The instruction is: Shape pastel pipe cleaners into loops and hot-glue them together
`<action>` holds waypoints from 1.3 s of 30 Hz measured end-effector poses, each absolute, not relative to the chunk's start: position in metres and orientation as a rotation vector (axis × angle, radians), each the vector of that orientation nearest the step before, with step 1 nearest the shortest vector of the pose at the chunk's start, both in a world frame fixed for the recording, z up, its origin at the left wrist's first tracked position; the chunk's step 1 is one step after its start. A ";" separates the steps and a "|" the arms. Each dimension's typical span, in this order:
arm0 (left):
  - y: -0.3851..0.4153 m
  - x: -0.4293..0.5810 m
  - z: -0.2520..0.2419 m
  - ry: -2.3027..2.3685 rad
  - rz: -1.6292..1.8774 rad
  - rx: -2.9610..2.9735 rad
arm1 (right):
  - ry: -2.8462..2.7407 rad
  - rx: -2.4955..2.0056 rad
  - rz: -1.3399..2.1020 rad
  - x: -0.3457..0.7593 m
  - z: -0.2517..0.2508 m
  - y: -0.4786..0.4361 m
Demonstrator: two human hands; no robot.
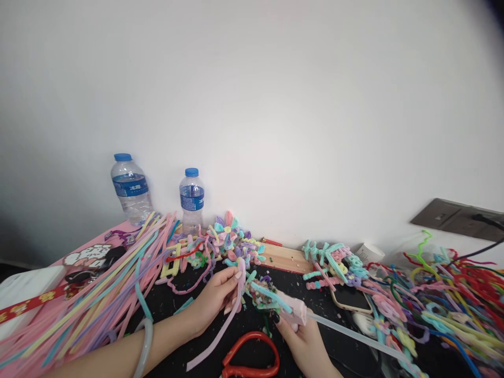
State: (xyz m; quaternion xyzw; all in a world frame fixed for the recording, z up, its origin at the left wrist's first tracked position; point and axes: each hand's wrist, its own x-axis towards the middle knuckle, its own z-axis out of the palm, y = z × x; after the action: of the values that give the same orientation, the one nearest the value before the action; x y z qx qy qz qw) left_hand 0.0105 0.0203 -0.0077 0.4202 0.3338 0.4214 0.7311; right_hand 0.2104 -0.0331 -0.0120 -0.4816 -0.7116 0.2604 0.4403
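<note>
Between the thumb and fingers of my left hand (218,295) is a pale lilac pipe cleaner (220,340), bent at its top, with its long tail hanging toward me. My right hand (301,341) grips a pale pink glue gun (297,311); a long translucent glue stick (350,335) juts out of its back to the right. The gun's front is crusted with coloured bits, and its nozzle points left, close to my left fingers. A light blue pipe cleaner piece (271,296) lies along the gun. Red-handled scissors (277,354) rest below, between my hands.
Two water bottles (192,202) stand against the wall. Loose pipe cleaners (114,294) spread at left, with a tangled heap (468,294) at right. Pipe-cleaner flowers (227,231) sit behind my hands. A phone (352,299), paper cup (370,253) and wall socket (457,218) are at right.
</note>
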 end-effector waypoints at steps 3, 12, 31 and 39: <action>0.021 0.010 -0.009 0.728 0.931 0.936 | -1.768 -1.212 0.637 0.211 -0.013 -0.034; 0.021 0.010 -0.011 0.728 0.942 0.924 | -1.806 -1.256 0.621 0.207 -0.005 -0.035; 0.021 0.011 -0.012 0.688 1.020 0.904 | -1.934 -1.683 0.043 0.216 -0.012 -0.024; 0.020 0.011 -0.014 0.738 0.966 1.062 | -2.075 -1.369 -0.106 0.207 -0.003 -0.036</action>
State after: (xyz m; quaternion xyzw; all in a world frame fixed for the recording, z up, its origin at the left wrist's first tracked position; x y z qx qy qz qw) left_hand 0.0106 0.0203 -0.0140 0.4752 0.3304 0.4320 0.6916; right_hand 0.2066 -0.0361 -0.0030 -0.5210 -0.7899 -0.0403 0.3209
